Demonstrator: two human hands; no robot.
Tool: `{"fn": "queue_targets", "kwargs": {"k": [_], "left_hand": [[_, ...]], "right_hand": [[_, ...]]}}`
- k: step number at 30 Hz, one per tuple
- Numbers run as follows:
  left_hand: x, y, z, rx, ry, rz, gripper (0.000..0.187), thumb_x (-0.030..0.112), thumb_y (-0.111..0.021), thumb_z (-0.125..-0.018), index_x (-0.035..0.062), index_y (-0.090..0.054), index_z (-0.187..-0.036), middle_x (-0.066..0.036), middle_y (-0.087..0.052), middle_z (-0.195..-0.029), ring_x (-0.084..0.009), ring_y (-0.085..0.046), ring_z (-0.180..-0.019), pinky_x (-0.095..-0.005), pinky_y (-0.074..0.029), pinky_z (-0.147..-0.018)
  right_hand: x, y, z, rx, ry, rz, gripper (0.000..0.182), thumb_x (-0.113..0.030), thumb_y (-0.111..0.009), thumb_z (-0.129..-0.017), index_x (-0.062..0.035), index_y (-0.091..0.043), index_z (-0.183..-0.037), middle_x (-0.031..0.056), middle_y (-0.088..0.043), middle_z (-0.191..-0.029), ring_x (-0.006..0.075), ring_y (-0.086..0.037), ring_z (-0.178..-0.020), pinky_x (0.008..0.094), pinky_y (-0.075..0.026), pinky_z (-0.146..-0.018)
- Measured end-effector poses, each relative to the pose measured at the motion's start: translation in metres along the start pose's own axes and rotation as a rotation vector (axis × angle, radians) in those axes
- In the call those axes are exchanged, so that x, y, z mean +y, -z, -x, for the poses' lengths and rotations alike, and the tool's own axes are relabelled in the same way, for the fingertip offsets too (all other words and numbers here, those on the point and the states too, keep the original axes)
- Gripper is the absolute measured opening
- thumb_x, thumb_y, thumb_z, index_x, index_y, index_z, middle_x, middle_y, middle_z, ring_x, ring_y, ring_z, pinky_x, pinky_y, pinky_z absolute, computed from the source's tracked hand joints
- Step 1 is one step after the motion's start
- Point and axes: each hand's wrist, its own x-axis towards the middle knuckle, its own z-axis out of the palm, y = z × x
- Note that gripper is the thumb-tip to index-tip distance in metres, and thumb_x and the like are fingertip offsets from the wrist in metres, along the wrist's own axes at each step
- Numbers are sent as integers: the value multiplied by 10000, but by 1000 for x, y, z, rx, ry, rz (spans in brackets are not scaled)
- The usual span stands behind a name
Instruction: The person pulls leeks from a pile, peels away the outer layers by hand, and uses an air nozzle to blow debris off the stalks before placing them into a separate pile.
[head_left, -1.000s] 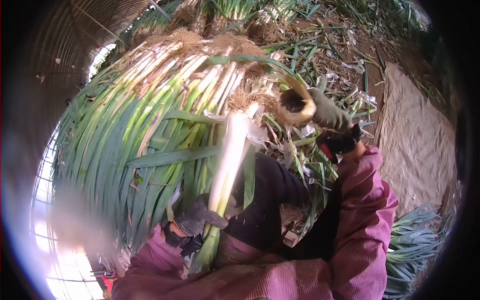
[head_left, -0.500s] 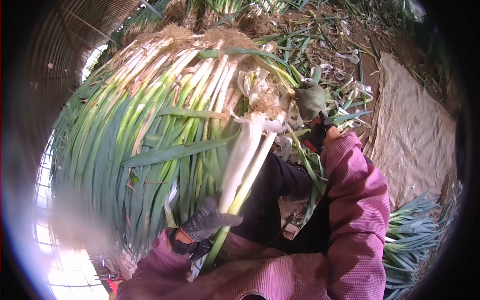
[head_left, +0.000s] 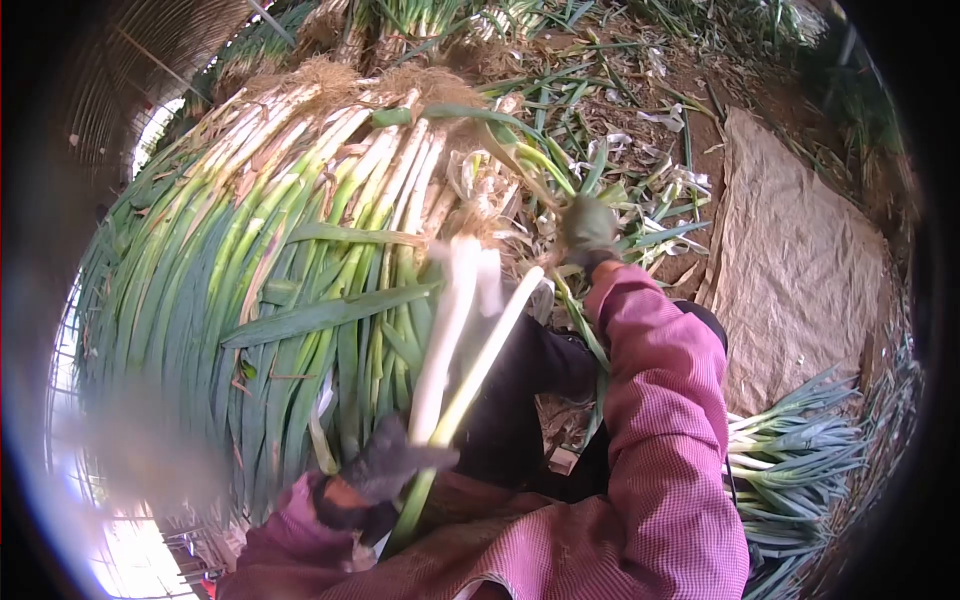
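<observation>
Two pale long green onions slant up from my left hand, which wears a dark grey glove and is closed around their lower, green part. Their white root ends point away from me, and loose whitish skin beside them is smeared by motion. My right hand, in a dull green glove, is a blurred fist just beyond the root ends. Strips of leaf and skin lie around it; what its fingers grip is hidden. To the left spreads a large heap of long green onions, roots at the far end.
Torn leaves and peeled skins litter the soil beyond my right hand. A brown cloth sheet lies on the right, with a bunch of green onions below it. More bundles stand at the back. A curved ribbed wall rises upper left.
My right hand has moved left and slightly down, towards the root ends. The two held onions have spread apart at their white ends. The whole view has shifted a little.
</observation>
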Motion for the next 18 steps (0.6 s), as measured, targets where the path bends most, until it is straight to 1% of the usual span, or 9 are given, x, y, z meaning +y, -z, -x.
{"fn": "queue_targets", "kwargs": {"k": [1,4,6,7,8,10,12,14,18], "left_hand": [[-11,5,20,-7,-102,-174,394,88,-777,-712,-3,-593,-1048,-54,-613,-862,-128,-580,-713,-285,-496,-643],[-16,4,52,71,-36,-18,418,121,-774,-730,-7,-583,-1079,-59,-618,-903,-137,-572,-794,-307,-488,-703],[-6,9,40,96,33,-83,504,150,-767,-745,-24,-564,-1172,-94,-644,-995,-151,-585,-874,-324,-490,-764],[-2,9,32,136,-5,-18,403,144,-768,-738,-14,-621,-1078,-60,-651,-869,-143,-576,-758,-320,-495,-709],[-4,9,24,156,-14,-6,380,131,-764,-736,-11,-619,-1058,-54,-638,-854,-135,-571,-755,-312,-489,-694],[-12,9,7,195,-20,22,337,106,-757,-733,-4,-615,-1018,-44,-611,-823,-118,-560,-750,-296,-476,-664],[-18,8,-2,226,-23,-75,344,149,-769,-722,-12,-631,-994,-58,-626,-778,-122,-565,-693,-306,-477,-634],[-14,6,-8,216,43,-144,363,165,-775,-711,-16,-636,-993,-64,-630,-753,-128,-565,-658,-313,-476,-610],[-17,-6,-17,248,23,-282,365,177,-778,-698,-31,-636,-962,-65,-625,-717,-127,-569,-632,-307,-468,-571]], "right_hand": [[25,2,-16,97,-155,-117,254,-240,-554,-836,-42,-711,-856,204,-680,-838,362,-672,-804,439,-521,-702],[49,17,-39,126,115,9,241,-228,-626,-789,-24,-700,-892,225,-666,-808,361,-666,-749,449,-517,-679],[24,8,-25,-56,300,206,363,-248,-665,-747,2,-650,-1010,220,-662,-804,381,-659,-762,457,-518,-685],[12,3,-9,-145,318,222,481,-221,-686,-716,27,-582,-1114,232,-653,-850,383,-652,-802,438,-526,-693],[-1,21,3,-302,482,283,527,-222,-691,-725,28,-541,-1164,227,-645,-898,361,-650,-840,412,-531,-698],[-31,77,36,-449,733,144,494,-230,-727,-724,13,-574,-1127,201,-650,-910,296,-659,-850,374,-532,-704],[-64,116,53,-628,754,128,417,-198,-737,-740,-20,-606,-1094,138,-663,-905,221,-649,-798,344,-518,-676],[-62,130,65,-797,912,-515,265,-251,-718,-776,-2,-662,-851,150,-651,-823,256,-630,-759,374,-488,-667],[-71,102,99,-781,952,-500,301,-300,-708,-818,-4,-668,-856,121,-650,-817,213,-609,-744,355,-466,-663]]}}
